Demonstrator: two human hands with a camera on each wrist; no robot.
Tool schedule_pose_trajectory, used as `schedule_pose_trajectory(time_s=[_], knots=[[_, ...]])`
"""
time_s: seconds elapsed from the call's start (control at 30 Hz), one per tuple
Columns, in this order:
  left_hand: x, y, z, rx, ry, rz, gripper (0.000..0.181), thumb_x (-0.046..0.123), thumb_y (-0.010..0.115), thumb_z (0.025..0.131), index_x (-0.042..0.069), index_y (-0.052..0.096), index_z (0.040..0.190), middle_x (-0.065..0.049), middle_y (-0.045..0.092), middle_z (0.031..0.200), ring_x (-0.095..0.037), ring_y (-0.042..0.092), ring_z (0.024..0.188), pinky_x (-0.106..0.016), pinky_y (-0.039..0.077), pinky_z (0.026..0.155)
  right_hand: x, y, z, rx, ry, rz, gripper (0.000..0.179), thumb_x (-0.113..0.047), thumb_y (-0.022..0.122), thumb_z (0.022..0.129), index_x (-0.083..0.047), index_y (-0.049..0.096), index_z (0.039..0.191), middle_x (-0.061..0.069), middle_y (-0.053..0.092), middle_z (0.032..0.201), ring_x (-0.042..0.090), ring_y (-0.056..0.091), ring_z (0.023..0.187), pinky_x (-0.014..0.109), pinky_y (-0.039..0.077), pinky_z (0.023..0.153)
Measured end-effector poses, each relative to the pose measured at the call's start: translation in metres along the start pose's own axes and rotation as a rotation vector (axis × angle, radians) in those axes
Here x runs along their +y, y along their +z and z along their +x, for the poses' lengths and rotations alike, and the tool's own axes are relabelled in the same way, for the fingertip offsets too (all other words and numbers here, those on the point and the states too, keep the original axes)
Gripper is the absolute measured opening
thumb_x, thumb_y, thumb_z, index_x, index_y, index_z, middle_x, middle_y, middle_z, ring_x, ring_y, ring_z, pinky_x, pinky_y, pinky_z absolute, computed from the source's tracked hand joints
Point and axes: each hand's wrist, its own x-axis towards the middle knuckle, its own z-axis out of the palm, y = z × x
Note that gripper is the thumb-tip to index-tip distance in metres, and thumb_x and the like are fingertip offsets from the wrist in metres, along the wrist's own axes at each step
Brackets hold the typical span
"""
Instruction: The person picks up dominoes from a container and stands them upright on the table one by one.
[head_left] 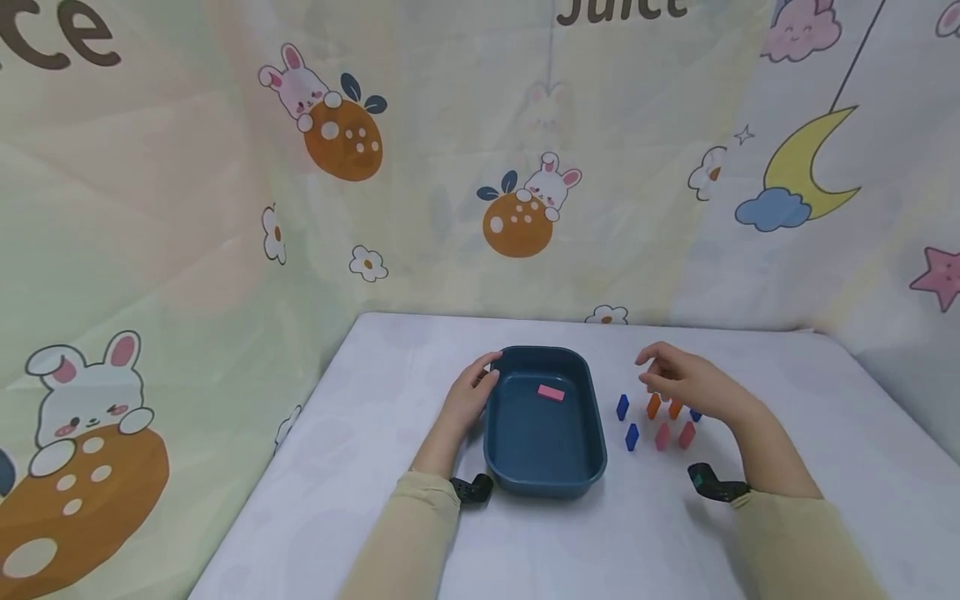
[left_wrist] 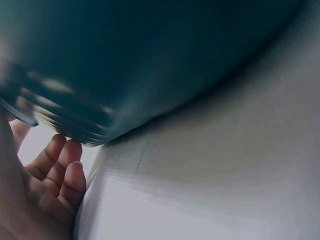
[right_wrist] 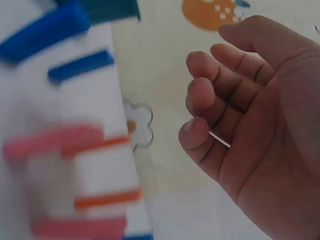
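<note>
A deep dark-blue plastic basin stands on the white table, with one pink block lying flat inside it. At its far left corner my left hand holds the rim; in the left wrist view the fingertips touch the outer wall. My right hand hovers over a group of small upright blocks, its fingers loosely bent and nothing in them. Among these are blue blocks, orange blocks and pink blocks. One blue block is partly hidden by the right hand.
The upright blocks stand close together in two rows, right of the basin. A printed cloth with rabbits and flowers hangs behind the table and along its left side. Both wrists wear small black cameras.
</note>
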Motion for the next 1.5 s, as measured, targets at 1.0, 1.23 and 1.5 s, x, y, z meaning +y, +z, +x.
schedule_pose_trajectory(time_s=[1.0,1.23,1.5], knots=[[0.0,-0.002,-0.004,-0.006,-0.018,-0.023,0.037,0.043,0.047,0.102,0.043,0.052,0.138,-0.002,0.064,0.11,-0.019,0.059,0.094,-0.033,0.048,0.076,-0.097,0.08,0.114,-0.258,0.011,-0.299,0.031,-0.018,0.065,0.091,-0.007,0.064,0.12,0.006,0.066,0.105,0.021,0.058,0.093,0.044,0.05,0.091],[0.001,-0.001,-0.004,-0.013,-0.022,-0.022,0.039,0.046,0.047,0.101,0.042,0.051,0.139,-0.004,0.063,0.108,-0.02,0.058,0.092,-0.033,0.049,0.074,-0.095,0.097,0.121,-0.254,0.009,-0.315,0.031,-0.016,0.069,0.089,-0.008,0.065,0.118,0.008,0.067,0.109,0.021,0.06,0.093,0.044,0.051,0.094],[-0.004,-0.001,-0.001,-0.014,-0.003,-0.02,0.037,0.043,0.047,0.102,0.044,0.051,0.139,-0.003,0.063,0.108,-0.02,0.059,0.092,-0.033,0.05,0.073,-0.083,0.113,0.122,-0.218,0.009,-0.165,0.025,-0.013,0.066,0.089,-0.009,0.067,0.114,0.006,0.068,0.104,0.019,0.061,0.084,0.041,0.052,0.085]])
